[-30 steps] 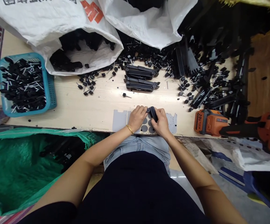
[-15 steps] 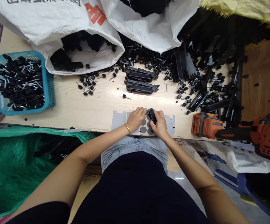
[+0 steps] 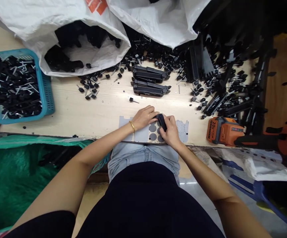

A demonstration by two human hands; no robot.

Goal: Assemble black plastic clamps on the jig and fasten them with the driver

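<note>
At the near edge of the workbench (image 3: 96, 112), the right hand (image 3: 169, 132) is closed around a small black plastic part (image 3: 161, 119). The left hand (image 3: 143, 118) pinches the part's far end with its fingertips, above a grey sheet with dark round spots (image 3: 143, 134). Beyond, two long black assemblies (image 3: 149, 81) lie stacked. Scattered knob screws (image 3: 90, 87) and a full blue basket (image 3: 48, 96) suggest that most of the work remains.

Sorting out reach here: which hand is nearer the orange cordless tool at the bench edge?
Right. The right hand holds the small black part, closer to the orange cordless tool; the left hand grips that part's other end, farther off.
</note>
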